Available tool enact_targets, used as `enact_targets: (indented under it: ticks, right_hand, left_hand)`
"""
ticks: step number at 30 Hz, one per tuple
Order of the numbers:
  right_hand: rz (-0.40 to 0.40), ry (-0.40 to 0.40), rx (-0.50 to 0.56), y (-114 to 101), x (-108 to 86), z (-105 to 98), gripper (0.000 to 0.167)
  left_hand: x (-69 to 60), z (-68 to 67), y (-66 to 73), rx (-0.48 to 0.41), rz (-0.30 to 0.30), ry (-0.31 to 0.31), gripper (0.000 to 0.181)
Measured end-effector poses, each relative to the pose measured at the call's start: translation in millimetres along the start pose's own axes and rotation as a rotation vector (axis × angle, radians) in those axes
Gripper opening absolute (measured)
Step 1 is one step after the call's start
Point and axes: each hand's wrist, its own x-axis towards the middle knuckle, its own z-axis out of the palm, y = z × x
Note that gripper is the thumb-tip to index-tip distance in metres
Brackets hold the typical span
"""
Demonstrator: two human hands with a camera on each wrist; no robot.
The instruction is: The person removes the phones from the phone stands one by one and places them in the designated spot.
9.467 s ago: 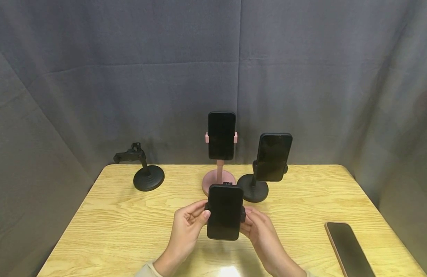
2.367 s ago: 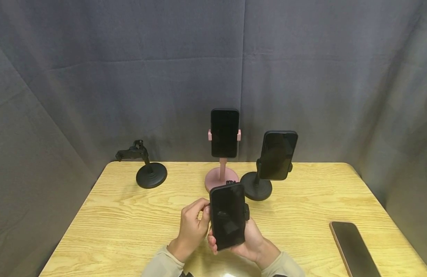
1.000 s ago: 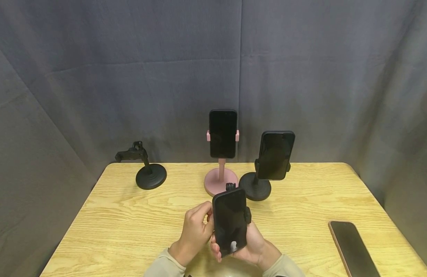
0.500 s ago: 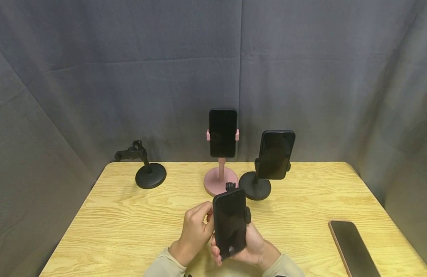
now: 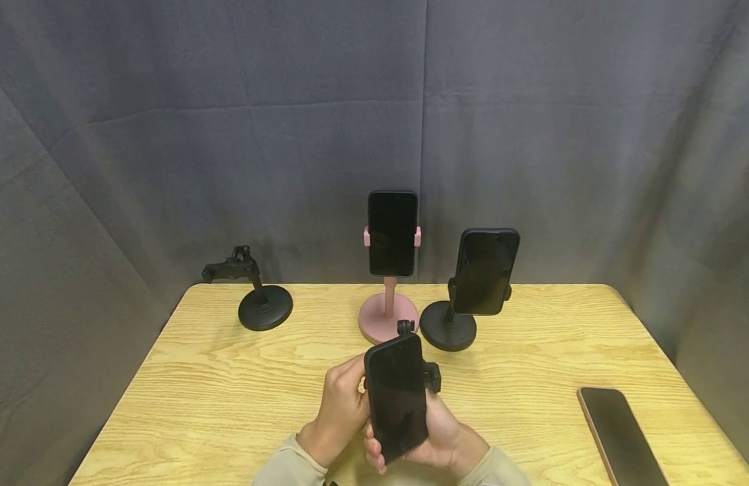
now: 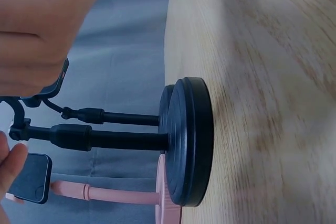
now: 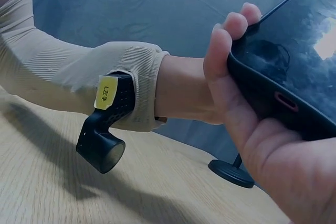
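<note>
A black phone [image 5: 396, 401] sits tilted in front of a black phone stand, whose clamp [image 5: 432, 376] stands out past the phone's right edge. My right hand [image 5: 445, 430] holds the phone from below and behind, fingertips curled round its left edge; the right wrist view shows these fingertips and the phone's port end [image 7: 286, 100]. At the phone's left edge my left hand [image 5: 337, 408] has its fingers curled and partly hidden behind the phone; it seems to pinch the stand's holder. In the left wrist view the stand's round base [image 6: 191, 140] rests on the table.
Behind stand a pink stand [image 5: 389, 297] with a phone [image 5: 393, 233] and a black stand [image 5: 449, 327] with another phone [image 5: 486, 271]. A black stand [image 5: 265, 308] without a phone is at back left. A rose-edged phone [image 5: 620, 435] lies at right on the wooden table [image 5: 198, 405].
My right hand has gone from the clamp's right side to under the phone. The phone has tilted and, just now, shifted slightly left, so more of the clamp shows at right.
</note>
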Motion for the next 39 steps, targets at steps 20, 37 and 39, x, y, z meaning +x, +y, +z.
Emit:
enact_targets:
  ticks: [20, 37, 39]
  right_hand:
    - [-0.074, 0.089, -0.028, -11.0, 3.1, 32.7, 0.054]
    - [-0.216, 0.062, -0.066, -32.9, -1.5, 54.0, 0.054]
    - [-0.24, 0.045, -0.068, -36.2, -2.6, 56.0, 0.058]
  left_hand:
    - [-0.3, 0.4, 1.5, -0.02, 0.039, -0.003, 0.034]
    - [-1.0, 2.6, 1.3, 0.004, 0.004, 0.038, 0.043]
    - [-1.0, 2.6, 1.7, -0.007, 0.001, 0.033, 0.043]
